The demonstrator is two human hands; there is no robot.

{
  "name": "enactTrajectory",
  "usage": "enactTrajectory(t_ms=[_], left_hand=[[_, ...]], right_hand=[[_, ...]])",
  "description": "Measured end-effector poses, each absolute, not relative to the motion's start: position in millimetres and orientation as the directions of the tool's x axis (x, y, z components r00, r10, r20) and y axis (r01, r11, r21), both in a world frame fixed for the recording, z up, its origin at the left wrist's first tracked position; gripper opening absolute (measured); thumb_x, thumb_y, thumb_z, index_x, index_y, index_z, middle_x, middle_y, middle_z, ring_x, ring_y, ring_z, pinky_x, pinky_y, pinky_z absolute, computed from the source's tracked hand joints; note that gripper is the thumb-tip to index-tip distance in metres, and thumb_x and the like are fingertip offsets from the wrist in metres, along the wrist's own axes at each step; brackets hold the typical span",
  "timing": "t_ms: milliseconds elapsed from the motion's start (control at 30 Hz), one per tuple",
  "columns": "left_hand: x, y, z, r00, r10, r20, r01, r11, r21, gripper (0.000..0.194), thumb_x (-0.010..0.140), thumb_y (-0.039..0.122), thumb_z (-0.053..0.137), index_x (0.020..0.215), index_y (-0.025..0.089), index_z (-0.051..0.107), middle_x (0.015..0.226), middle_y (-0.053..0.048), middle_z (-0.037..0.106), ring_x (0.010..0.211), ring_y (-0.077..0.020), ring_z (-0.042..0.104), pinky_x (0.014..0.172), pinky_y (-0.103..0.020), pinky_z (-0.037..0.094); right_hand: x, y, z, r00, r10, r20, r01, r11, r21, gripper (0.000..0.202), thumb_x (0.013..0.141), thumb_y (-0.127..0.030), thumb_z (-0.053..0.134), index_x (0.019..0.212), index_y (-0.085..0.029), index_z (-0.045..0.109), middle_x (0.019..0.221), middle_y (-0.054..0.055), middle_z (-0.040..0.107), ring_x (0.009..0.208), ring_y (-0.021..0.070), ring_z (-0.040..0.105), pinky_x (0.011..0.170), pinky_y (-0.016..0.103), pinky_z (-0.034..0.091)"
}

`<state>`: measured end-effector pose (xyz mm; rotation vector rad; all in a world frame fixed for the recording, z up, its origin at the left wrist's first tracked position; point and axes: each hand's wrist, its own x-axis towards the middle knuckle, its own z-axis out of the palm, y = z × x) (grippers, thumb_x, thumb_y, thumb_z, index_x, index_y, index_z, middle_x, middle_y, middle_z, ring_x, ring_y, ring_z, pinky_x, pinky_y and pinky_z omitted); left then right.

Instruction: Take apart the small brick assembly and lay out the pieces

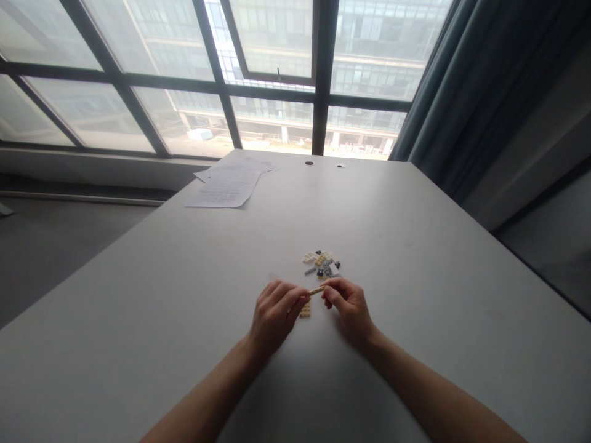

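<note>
Between both hands, a thin tan building-brick strip (316,290) is held up by its two ends. My left hand (277,312) pinches the left end, and my right hand (347,306) grips the right end between thumb and fingers. Just below, a tan studded plate (305,309) lies on the table, partly covered by my left hand. Beyond my fingers sits a small pile of loose building bricks (327,267) in white, tan, grey and black. A grey strip piece (310,271) lies at the left of that pile.
The white table (392,246) reaches toward a large window. Several printed paper sheets (226,186) lie at its far left. Two round cable holes, one of them a dark hole (309,163), are near the back edge. A dark curtain (443,92) hangs at the right.
</note>
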<state>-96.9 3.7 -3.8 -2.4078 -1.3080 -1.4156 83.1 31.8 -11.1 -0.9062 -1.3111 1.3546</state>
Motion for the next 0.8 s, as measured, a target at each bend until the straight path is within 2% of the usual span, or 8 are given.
enactTrajectory(t_ms=[333,500,633,800], left_hand=[[-92.9,2.7,-4.7,0.382,0.541,0.749,0.606,-0.759,0.239,0.013,0.079,0.020,0.071,0.088,0.021,0.062,0.079,-0.002,0.067,0.070,-0.0141,0.053,0.068,-0.029,0.043],[-93.2,0.6,-2.3,0.355,0.528,0.771,0.643,-0.737,0.208,0.011,0.081,0.022,0.069,0.091,0.022,0.063,0.079,-0.001,0.067,0.070,-0.0134,0.056,0.070,-0.028,0.045],[-92.8,-1.9,-0.2,0.306,0.513,0.802,0.668,-0.716,0.203,0.018,0.081,0.018,0.068,0.098,0.022,0.063,0.079,-0.001,0.067,0.072,-0.0139,0.058,0.071,-0.028,0.046],[-91.1,-4.0,1.8,0.284,0.493,0.822,0.654,-0.727,0.210,0.016,0.081,0.014,0.067,0.095,0.021,0.063,0.078,-0.001,0.068,0.075,-0.0136,0.060,0.071,-0.027,0.047]], right_hand=[[79.1,29.7,-8.5,-0.260,0.957,0.131,-0.249,0.065,-0.966,0.018,0.079,-0.029,0.064,0.094,-0.018,0.066,0.064,-0.002,0.062,0.058,0.0122,0.056,0.060,0.027,0.047],[78.3,30.4,-7.8,-0.296,0.951,0.090,-0.310,-0.007,-0.951,0.022,0.073,-0.028,0.072,0.091,-0.019,0.065,0.068,-0.002,0.063,0.060,0.0122,0.058,0.060,0.027,0.049],[78.4,30.6,-8.7,-0.394,0.919,0.005,-0.338,-0.140,-0.931,0.032,0.066,-0.028,0.079,0.095,-0.019,0.068,0.079,0.001,0.068,0.072,0.0148,0.063,0.070,0.028,0.051],[78.1,28.7,-12.3,-0.488,0.873,-0.027,-0.351,-0.224,-0.909,0.039,0.064,-0.030,0.081,0.100,-0.020,0.069,0.087,0.004,0.071,0.081,0.0180,0.065,0.079,0.033,0.051]])
